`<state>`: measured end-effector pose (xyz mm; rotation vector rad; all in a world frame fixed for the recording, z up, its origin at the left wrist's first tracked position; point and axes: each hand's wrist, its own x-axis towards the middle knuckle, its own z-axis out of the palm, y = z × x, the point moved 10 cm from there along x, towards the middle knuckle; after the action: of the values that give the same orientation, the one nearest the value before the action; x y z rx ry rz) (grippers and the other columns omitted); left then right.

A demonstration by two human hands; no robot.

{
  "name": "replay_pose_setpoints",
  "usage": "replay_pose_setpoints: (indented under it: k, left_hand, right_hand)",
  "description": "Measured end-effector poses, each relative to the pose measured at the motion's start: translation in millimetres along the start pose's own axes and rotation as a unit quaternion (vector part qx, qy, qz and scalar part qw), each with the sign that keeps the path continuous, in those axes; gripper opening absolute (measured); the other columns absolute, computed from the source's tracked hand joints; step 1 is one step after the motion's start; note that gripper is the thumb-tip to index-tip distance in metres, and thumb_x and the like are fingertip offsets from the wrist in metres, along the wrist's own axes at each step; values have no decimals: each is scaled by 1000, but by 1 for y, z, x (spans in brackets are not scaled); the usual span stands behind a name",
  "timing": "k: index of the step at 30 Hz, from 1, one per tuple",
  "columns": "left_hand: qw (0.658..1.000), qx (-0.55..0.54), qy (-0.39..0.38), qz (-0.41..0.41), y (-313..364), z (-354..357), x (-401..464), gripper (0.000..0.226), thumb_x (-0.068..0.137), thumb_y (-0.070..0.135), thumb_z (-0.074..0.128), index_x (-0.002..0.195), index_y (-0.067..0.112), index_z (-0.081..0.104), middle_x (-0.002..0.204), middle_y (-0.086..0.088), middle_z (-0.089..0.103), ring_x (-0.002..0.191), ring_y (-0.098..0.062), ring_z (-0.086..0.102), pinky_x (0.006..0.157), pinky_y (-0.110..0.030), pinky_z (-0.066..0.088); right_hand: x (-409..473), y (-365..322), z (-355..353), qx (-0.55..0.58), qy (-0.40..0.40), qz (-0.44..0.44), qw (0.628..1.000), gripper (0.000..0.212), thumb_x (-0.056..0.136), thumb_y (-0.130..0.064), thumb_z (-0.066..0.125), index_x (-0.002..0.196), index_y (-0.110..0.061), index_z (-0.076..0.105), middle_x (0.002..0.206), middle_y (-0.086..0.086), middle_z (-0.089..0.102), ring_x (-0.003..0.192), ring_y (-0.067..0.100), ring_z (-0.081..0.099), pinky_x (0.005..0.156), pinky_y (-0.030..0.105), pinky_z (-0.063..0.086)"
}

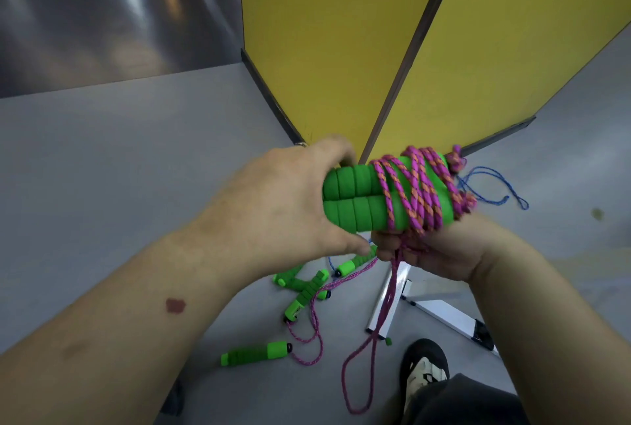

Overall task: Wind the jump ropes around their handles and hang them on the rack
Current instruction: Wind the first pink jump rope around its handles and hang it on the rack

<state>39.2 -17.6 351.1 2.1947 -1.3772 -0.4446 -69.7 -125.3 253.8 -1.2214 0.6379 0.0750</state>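
Both hands hold one bundle up in front of the yellow boards (327, 49). The left hand (283, 199) wraps its fingers around the two green handles (355, 199), which lie side by side. Pink rope (416, 185) is wound many times around the handles. The right hand (440, 250) curls under the bundle and pinches the loose rope, which hangs down to the grey floor (136, 185). More green handles (254, 353) and pink rope lie on the floor, near a shoe (425, 370).
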Motion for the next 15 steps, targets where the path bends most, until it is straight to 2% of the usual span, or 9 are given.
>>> replay_pose_setpoints:
  k: [2, 4, 6, 8, 11, 13, 15]
  left_hand:
    - [999, 12, 37, -37, -9, -6, 1, 77, 53, 70, 89, 110, 46, 43, 101, 13, 61, 81, -8, 58, 70, -36, 54]
    - [995, 29, 70, -60, -17, -10, 4, 78, 53, 72, 88, 111, 43, 43, 99, 12, 59, 85, -16, 57, 70, -37, 51]
    - [991, 40, 103, -69, -21, -14, 5, 75, 54, 71, 87, 110, 40, 47, 95, 12, 53, 86, -19, 55, 66, -34, 44]
    - [988, 57, 118, -76, -25, -15, 6, 76, 55, 70, 88, 113, 37, 52, 105, 10, 46, 88, -22, 55, 68, -34, 43]
    - [985, 83, 118, -90, -31, -14, 6, 74, 59, 66, 89, 117, 34, 55, 116, 6, 41, 88, -26, 56, 69, -34, 46]
    - [984, 103, 116, -91, -31, -13, 7, 70, 60, 65, 89, 115, 35, 56, 112, 6, 38, 83, -26, 55, 65, -33, 41]
    - [983, 116, 109, -91, -32, -10, 8, 67, 61, 63, 90, 113, 35, 56, 108, 6, 37, 81, -25, 54, 63, -32, 38]
  right_hand:
    - [-2, -9, 5, -85, 37, -10, 996, 21, 102, -15, 54, 82, -8, 54, 61, 1, 40, 56, 17, 40, 63, 35, 45]
    - [-7, -11, 12, -132, 37, -8, 991, 27, 104, -25, 50, 84, -14, 65, 63, 3, 34, 53, 18, 33, 56, 34, 37]
    - [-14, -14, 20, -220, 28, 6, 975, 31, 105, -31, 47, 90, -20, 71, 65, 3, 36, 53, 19, 32, 53, 33, 32]
    - [-22, -20, 28, -325, 23, 12, 945, 28, 105, -38, 47, 96, -28, 72, 67, 0, 44, 53, 18, 39, 51, 31, 36]
    - [-33, -39, 36, -437, 35, -12, 899, 24, 100, -46, 49, 97, -38, 71, 67, -5, 48, 58, 12, 45, 59, 30, 43]
    - [-40, -56, 43, -471, 43, -47, 880, 22, 98, -45, 51, 95, -38, 72, 66, -4, 45, 58, 12, 44, 59, 32, 41]
    - [-46, -69, 45, -453, 58, -76, 886, 21, 97, -42, 54, 91, -33, 73, 63, -2, 38, 56, 15, 38, 56, 34, 35]
